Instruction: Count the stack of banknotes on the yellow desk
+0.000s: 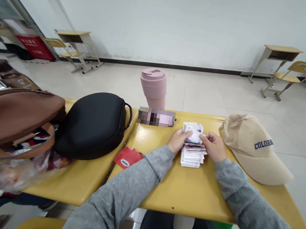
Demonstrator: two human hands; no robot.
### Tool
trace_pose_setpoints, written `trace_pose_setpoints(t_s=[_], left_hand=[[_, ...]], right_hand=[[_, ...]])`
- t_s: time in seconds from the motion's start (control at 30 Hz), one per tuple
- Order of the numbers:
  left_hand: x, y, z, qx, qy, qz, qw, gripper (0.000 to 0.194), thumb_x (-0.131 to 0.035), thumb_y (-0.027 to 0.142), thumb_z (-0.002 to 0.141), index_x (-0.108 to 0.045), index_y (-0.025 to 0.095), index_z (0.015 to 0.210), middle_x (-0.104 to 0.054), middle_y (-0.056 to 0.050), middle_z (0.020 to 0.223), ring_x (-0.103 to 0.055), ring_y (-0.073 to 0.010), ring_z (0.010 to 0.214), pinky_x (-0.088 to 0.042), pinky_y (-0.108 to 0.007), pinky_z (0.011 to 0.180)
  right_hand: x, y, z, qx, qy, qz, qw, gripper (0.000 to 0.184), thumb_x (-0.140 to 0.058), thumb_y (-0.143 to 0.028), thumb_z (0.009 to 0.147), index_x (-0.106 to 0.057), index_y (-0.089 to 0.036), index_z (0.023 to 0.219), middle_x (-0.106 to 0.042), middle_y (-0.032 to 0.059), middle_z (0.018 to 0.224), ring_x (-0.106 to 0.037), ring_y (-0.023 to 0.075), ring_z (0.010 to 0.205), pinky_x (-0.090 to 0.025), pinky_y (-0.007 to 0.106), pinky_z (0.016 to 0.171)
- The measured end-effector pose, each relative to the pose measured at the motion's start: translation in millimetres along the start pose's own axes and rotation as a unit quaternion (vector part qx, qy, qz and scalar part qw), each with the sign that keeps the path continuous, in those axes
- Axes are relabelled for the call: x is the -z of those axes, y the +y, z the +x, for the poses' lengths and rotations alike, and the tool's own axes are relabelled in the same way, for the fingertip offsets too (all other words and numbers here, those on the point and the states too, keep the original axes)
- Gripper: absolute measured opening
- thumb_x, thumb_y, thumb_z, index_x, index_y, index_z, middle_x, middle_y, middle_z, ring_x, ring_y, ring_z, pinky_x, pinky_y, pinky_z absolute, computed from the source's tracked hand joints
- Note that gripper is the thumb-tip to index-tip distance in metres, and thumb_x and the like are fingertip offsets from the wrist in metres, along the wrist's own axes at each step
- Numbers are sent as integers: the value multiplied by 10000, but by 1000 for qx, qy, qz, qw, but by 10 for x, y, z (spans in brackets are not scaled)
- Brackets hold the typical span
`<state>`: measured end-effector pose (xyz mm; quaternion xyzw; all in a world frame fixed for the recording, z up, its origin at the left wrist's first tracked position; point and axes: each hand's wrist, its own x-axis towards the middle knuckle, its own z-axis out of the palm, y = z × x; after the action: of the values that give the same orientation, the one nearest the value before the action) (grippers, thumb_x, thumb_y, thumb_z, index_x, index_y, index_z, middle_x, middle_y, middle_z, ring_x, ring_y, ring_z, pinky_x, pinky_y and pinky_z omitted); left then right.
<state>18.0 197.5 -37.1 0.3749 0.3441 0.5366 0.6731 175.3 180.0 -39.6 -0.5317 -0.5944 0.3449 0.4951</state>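
Observation:
My left hand [177,140] pinches the left edge of a small stack of white printed cards or packets [195,129], its thumb lying on top. On the opposite side, my right hand [216,147] has its thumb and fingers closed on the right edge of the same stack. Just below, nearer to me, a fanned row of similar white cards or packets [191,160] lies on the yellow desk [188,197]. Whether they are flat cards or thin packets is too small to tell.
A pink tumbler [154,89] and a pixelated phone-like object [156,117] stand at the far edge. To the right lies a beige cap [248,151]. Leftward are a red pouch [128,157], a black case [92,125], a brown bag [13,117] and a clear plastic bag [20,172].

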Motion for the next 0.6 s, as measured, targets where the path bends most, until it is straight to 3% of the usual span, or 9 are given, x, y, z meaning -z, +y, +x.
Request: trace_pose_setpoints(t_s=[0.6], left_hand=[[-23,34,-31,-13,26,-4,1000,361,-732,438,626,-647,131,796,-691,-49,751,-625,-168,728,-453,-308,757]], right_hand=[[-7,16,6,20,15,0,1000,375,-613,-520,717,-475,-198,584,-439,-41,505,-377,106,506,-321,246,497]])
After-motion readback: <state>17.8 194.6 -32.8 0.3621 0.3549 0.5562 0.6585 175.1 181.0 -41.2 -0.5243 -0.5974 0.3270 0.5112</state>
